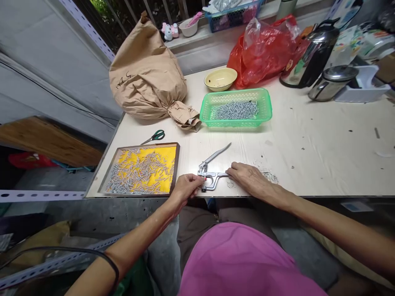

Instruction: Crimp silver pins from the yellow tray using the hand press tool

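Stiff, light silver metal hand press (pixel 212 172) is pinched at nine o'clock by left hand (pixel 185 187); right hand (pixel 248 176) is closed over its lower handle, judged best hold.

A pale table (pixel 324 139) has a wide bare stretch on its right half, open from the near edge up to a steel pot (pixel 331 82) and black kettle (pixel 310 53) at the back. The middle is open between the green basket (pixel 236 107) and the metal press tool (pixel 212 170) near the front edge, whose raised handle juts up and back. Leftward, a framed tray (pixel 142 170) of small metal pieces, scissors (pixel 154 136) and a bulky paper sack (pixel 148 78) crowd the way; a yellow bowl (pixel 220 78) and red bag (pixel 262 49) block the far side.
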The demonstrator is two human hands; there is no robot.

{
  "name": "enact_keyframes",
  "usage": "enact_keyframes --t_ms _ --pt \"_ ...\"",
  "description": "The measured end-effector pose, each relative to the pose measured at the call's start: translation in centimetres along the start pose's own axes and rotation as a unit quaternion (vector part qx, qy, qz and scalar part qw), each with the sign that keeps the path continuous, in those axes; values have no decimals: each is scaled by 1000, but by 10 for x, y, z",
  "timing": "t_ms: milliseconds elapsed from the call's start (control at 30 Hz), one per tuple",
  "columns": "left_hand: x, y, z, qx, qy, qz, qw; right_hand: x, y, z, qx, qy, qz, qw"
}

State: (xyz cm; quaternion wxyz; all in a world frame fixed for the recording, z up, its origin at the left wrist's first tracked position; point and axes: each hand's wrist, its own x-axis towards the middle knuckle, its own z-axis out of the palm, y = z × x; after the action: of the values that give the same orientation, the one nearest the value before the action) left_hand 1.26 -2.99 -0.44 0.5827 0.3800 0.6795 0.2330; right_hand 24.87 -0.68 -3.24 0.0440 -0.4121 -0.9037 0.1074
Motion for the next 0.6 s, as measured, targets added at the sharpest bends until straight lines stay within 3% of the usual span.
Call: enact_keyframes --t_ms 267,600 --pt "0 2 3 54 -2 -24 998 -1 -1 2 2 9 8 1000" --pt "6 8 -3 80 -48 -80 992 -1 -5 -3 -1 2 12 1000"
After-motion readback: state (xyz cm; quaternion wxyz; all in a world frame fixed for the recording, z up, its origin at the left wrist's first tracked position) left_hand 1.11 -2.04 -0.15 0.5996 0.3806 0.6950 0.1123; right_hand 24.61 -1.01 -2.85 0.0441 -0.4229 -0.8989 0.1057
